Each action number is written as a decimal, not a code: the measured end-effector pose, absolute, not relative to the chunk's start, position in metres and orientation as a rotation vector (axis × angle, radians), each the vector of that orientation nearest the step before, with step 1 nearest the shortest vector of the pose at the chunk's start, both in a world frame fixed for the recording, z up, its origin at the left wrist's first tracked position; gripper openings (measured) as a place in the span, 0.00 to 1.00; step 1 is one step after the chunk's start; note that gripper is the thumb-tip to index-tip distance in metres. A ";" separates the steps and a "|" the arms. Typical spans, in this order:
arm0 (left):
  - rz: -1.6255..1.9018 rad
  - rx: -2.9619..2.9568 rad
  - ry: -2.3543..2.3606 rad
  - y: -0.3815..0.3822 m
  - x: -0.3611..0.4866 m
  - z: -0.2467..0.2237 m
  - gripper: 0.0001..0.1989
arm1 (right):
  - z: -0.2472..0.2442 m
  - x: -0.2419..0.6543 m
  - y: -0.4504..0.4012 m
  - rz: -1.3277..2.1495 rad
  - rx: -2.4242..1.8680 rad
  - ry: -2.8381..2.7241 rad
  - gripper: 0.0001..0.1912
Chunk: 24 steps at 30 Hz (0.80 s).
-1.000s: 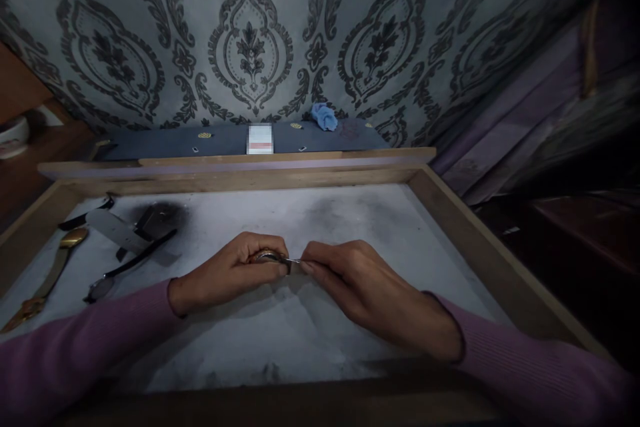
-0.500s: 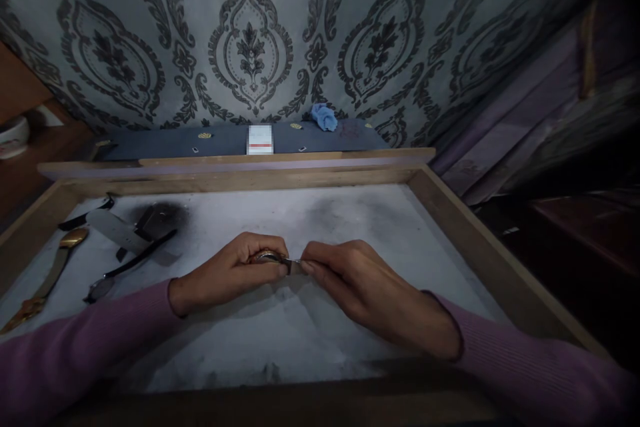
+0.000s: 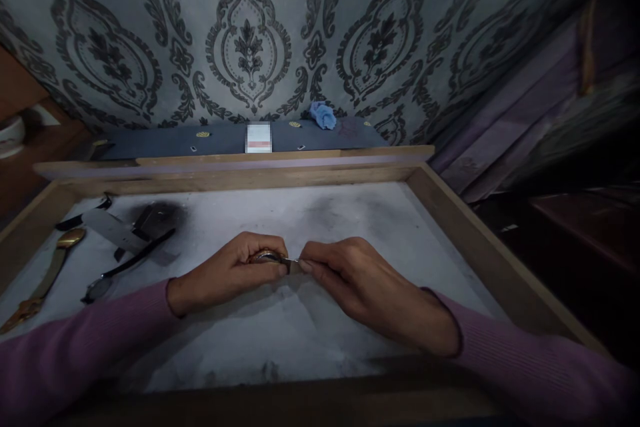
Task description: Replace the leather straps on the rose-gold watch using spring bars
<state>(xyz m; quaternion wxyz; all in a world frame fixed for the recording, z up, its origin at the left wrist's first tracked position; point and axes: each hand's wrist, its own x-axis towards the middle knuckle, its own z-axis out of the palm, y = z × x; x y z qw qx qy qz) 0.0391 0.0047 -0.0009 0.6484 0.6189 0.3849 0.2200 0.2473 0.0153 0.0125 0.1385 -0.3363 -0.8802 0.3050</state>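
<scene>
My left hand [image 3: 231, 272] is closed around a wristwatch [image 3: 267, 257], whose round, gold-coloured rim shows between thumb and fingers. The rest of the watch is hidden in the palm. From the other side my right hand [image 3: 363, 280] pinches a small, thin metal blade [image 3: 293, 261] between thumb and forefinger. The blade's tip meets the edge of the watch by my left thumb; the exact contact is too small to make out. Both hands are above the white surface [image 3: 300, 353] of a shallow wooden tray.
At the left lie a gold-coloured watch [image 3: 71, 237], a dark-strapped watch [image 3: 99, 288] and a grey strap [image 3: 113, 230]. The tray's wooden rim [image 3: 455, 233] surrounds the work surface. Behind it are a white card [image 3: 259, 138] and a crumpled blue cloth [image 3: 323, 115].
The view has shifted very slightly. Both hands keep the same hold, with the blade still at the watch's edge.
</scene>
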 end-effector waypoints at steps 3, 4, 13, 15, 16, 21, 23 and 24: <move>0.485 1.405 0.887 0.004 0.039 -0.001 0.10 | 0.013 0.247 0.014 0.856 -0.992 -2.550 0.13; 0.483 1.407 0.892 0.004 0.039 -0.001 0.10 | 0.013 0.246 0.013 0.844 -1.001 -2.550 0.14; 0.495 1.422 0.879 0.005 0.041 0.002 0.11 | 0.015 0.245 0.011 0.799 -1.015 -2.519 0.12; 0.487 1.421 0.882 0.005 0.041 0.002 0.11 | 0.015 0.245 0.011 0.878 -1.000 -2.512 0.12; 0.482 1.420 0.884 0.005 0.041 0.002 0.11 | 0.015 0.245 0.011 0.933 -0.998 -2.508 0.12; 0.472 1.426 0.898 0.005 0.041 0.002 0.10 | 0.014 0.245 0.010 1.054 -1.023 -2.495 0.14; 0.468 1.428 0.902 0.004 0.041 0.002 0.10 | 0.013 0.245 0.010 0.986 -1.005 -2.526 0.13; 0.465 1.425 0.902 0.004 0.041 0.001 0.10 | 0.012 0.245 0.010 0.945 -0.989 -2.541 0.13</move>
